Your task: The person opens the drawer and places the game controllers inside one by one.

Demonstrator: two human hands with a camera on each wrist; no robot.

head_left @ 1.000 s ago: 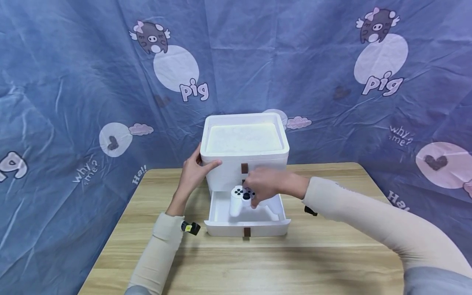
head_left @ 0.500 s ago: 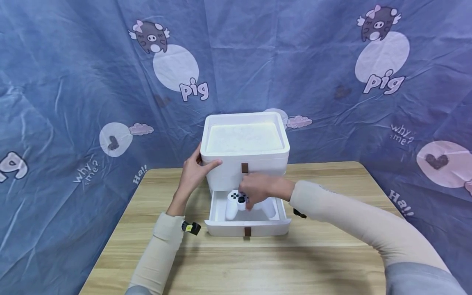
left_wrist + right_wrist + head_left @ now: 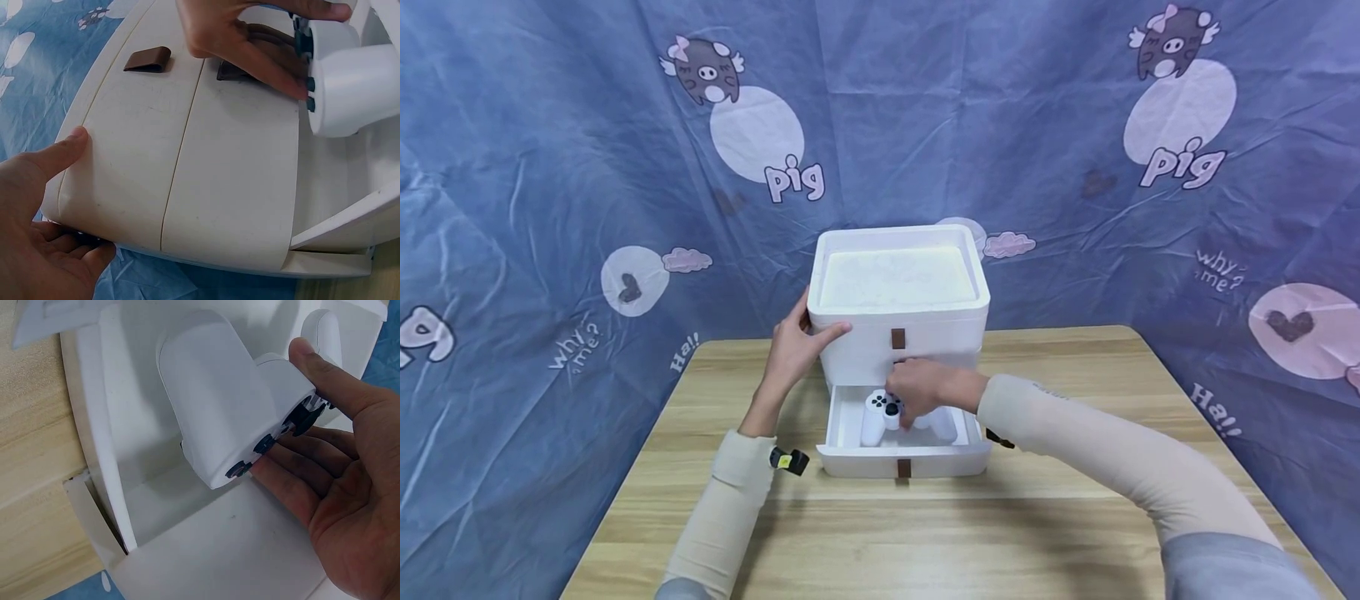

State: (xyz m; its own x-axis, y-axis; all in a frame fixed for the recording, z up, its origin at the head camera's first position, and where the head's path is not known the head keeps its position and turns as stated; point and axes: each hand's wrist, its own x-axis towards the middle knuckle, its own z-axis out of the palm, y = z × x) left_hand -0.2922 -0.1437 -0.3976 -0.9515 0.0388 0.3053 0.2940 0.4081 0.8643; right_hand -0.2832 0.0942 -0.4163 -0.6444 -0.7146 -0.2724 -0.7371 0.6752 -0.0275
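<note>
A white game controller (image 3: 875, 421) with black buttons and sticks is in the pulled-out bottom drawer (image 3: 850, 463) of a white drawer cabinet (image 3: 857, 354). My right hand (image 3: 917, 385) grips the middle of the controller, thumb on one side and fingers on the other, as the right wrist view shows. The controller's handles point toward the drawer front; whether it touches the drawer floor I cannot tell. My left hand (image 3: 793, 346) holds the cabinet's upper left corner, its thumb (image 3: 65, 150) on the front face and its fingers around the side.
The cabinet stands on a wooden table (image 3: 887, 542) before a blue patterned cloth (image 3: 887, 108). Its top is a shallow rimmed tray (image 3: 898, 279). Brown pull tabs (image 3: 149, 59) stick out from the drawer fronts. The upper drawers are closed, just above my right hand.
My right hand has moved slightly left and down with the controller, which now lies more squarely within the drawer. Over the last half second it barely moves. The left hand stays in place.
</note>
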